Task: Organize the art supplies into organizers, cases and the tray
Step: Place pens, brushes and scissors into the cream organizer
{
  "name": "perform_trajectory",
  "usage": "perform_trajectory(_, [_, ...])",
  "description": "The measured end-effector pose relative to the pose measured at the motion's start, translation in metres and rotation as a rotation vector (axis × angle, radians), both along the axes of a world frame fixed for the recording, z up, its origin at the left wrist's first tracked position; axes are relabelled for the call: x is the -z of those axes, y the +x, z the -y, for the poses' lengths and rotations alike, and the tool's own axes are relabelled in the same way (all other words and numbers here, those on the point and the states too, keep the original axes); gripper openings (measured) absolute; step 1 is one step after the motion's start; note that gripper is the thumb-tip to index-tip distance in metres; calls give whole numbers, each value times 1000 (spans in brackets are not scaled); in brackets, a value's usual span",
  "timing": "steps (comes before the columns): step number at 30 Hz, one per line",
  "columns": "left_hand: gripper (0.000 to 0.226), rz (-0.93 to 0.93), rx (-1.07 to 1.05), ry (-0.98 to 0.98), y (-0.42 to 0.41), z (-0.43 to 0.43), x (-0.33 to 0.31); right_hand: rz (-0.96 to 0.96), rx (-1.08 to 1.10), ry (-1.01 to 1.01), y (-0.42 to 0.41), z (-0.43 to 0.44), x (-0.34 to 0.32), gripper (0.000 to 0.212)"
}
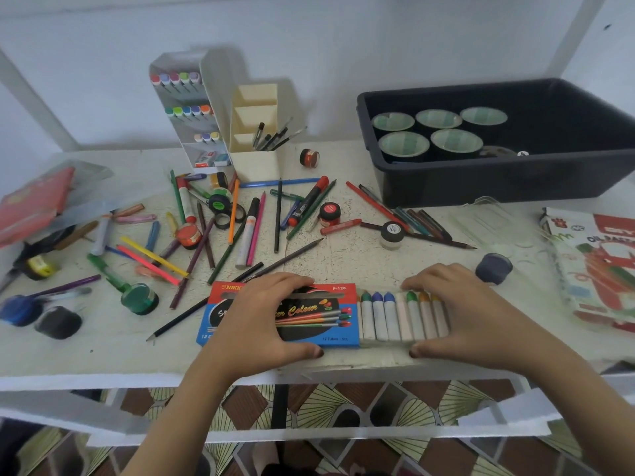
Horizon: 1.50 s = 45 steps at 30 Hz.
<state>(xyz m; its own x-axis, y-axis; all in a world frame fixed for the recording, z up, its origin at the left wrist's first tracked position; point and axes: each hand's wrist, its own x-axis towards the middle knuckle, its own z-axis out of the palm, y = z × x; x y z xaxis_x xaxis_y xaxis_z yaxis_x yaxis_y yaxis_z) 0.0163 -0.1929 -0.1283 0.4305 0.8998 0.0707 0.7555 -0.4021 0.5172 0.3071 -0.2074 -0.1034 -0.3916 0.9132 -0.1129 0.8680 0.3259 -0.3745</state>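
Fingers [288,279] and thumb of the left hand [261,321] curl round the box [309,312] at bottom centre, while the right hand [474,314] pinches the tray [385,341] of tubes [379,314], which sticks half out of the box's right end. If the tray goes in skewed, it may jam or buckle the card sleeve, and loose tubes could pop out.

The left forearm [192,407] and right forearm [577,389], in the lower half of the frame, are bare to the wrist. The left grip [264,319] and right grip [460,310] are bare too, with slim fingers and short nails; the 2 thumbnails show dark.
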Motion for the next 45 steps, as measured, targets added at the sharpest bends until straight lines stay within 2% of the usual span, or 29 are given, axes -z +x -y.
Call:
perform_trajectory(8, [83, 36, 27, -44, 7, -1, 1, 29, -48, -64, -6, -14, -3, 75])
perform_trajectory(17, [87, -14, 13, -16, 15, 5, 2, -40, -13, -26, -30, -6, 3, 83])
perform_trajectory(20, [89, -31, 6, -17, 15, 6, 2, -79, 164, 47, -22, 2, -3, 65])
perform_trajectory(23, [91, -42, 1, -2, 16, 6, 3, -40, 424, 147, -8, 7, -2, 42])
perform_trajectory(28, [93, -41, -6, 8, 20, 7, 3, -96, 641, 64, 1, 11, 4, 16])
perform_trajectory(32, [92, -29, -12, 10, 24, 8, 3, -159, 690, 40, 1, 12, 2, 10])
perform_trajectory(38, [91, -27, -13, 17, 26, 8, 4, -362, 689, 60, -8, 10, -5, 7])
perform_trajectory(42, [90, -18, 10, 13, 33, 10, 3, -487, 650, -100, -21, 7, -5, 14])
perform_trajectory(45, [89, -17, 14, 20, 38, 11, 4, -494, 596, -153, -33, 8, -2, 16])
